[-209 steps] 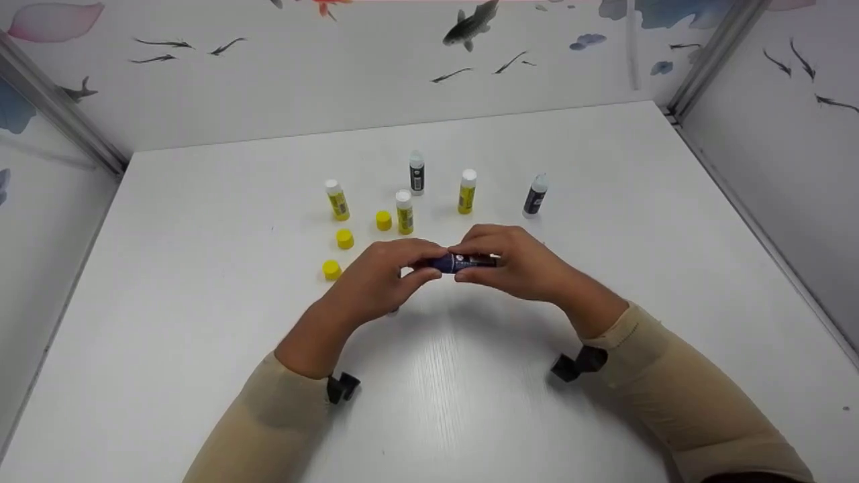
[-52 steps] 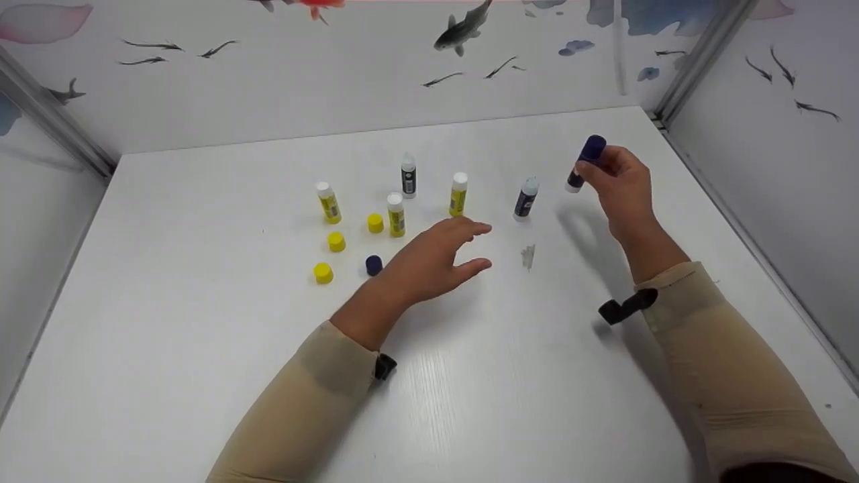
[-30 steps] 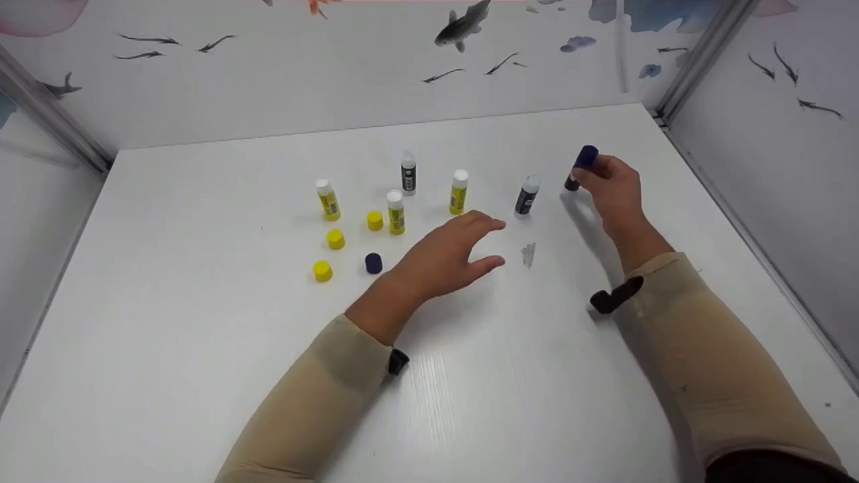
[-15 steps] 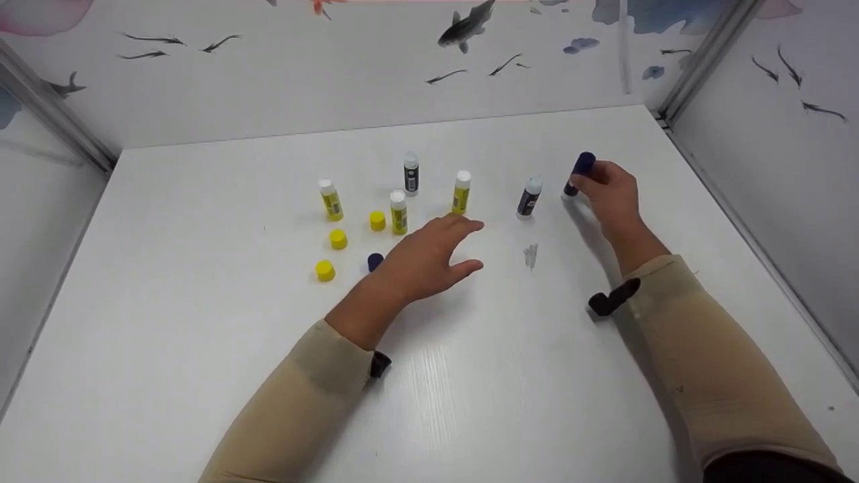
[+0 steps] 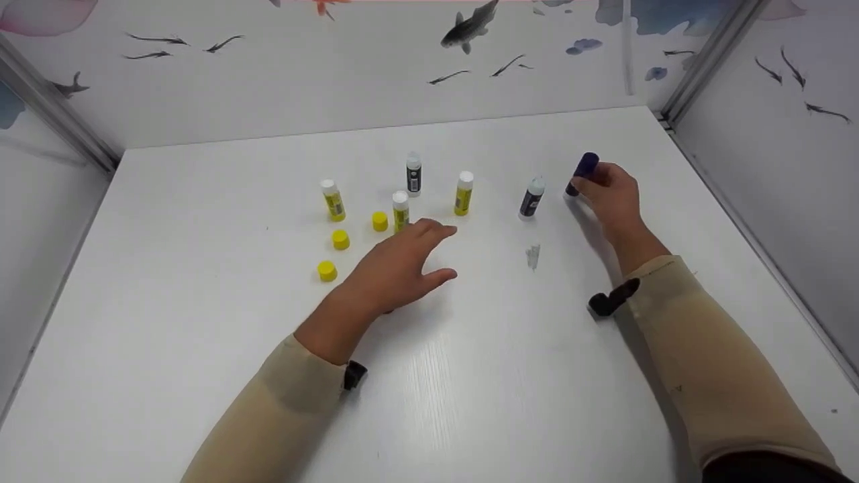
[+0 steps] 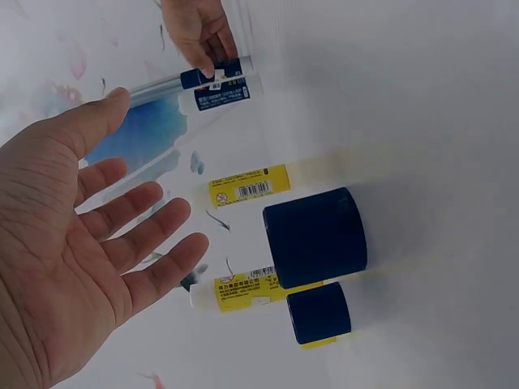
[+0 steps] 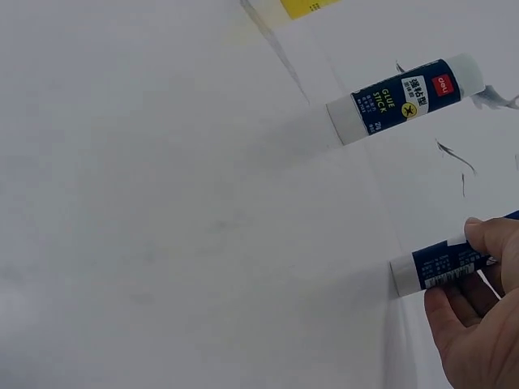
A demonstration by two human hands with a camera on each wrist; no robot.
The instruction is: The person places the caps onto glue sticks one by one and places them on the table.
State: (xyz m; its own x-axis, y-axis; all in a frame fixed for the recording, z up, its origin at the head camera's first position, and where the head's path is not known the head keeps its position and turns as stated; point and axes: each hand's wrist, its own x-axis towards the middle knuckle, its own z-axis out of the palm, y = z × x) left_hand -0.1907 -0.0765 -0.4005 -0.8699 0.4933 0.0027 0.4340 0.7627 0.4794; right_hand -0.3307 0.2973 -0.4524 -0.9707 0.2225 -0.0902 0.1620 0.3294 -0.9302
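Observation:
At the back right, my right hand [image 5: 614, 194] pinches a capped dark blue glue stick [image 5: 586, 166] between thumb and fingers. The right wrist view shows its white base [image 7: 407, 276] at or very near the table. To its left stands an uncapped navy glue stick [image 5: 530, 201] with a pale tip. My left hand [image 5: 386, 268] hovers palm sideways, fingers and thumb spread, holding nothing. In the left wrist view, a large blue cap [image 6: 316, 237] and a smaller-looking blue cap [image 6: 320, 313] stand beside that hand; from the head they are almost wholly hidden beneath it.
Uncapped yellow glue sticks [image 5: 333, 201] and another navy one [image 5: 413, 178] stand upright across the back middle. Several yellow caps [image 5: 341, 239] sit left of my left hand. A grey smear [image 5: 533, 256] marks the white table [image 5: 470, 402]. Printed panels enclose the back and sides.
Earlier both hands held the blue glue stick at the middle. My left hand has let go and lately drifted left over the blue caps; my right hand has carried the stick to the back right.

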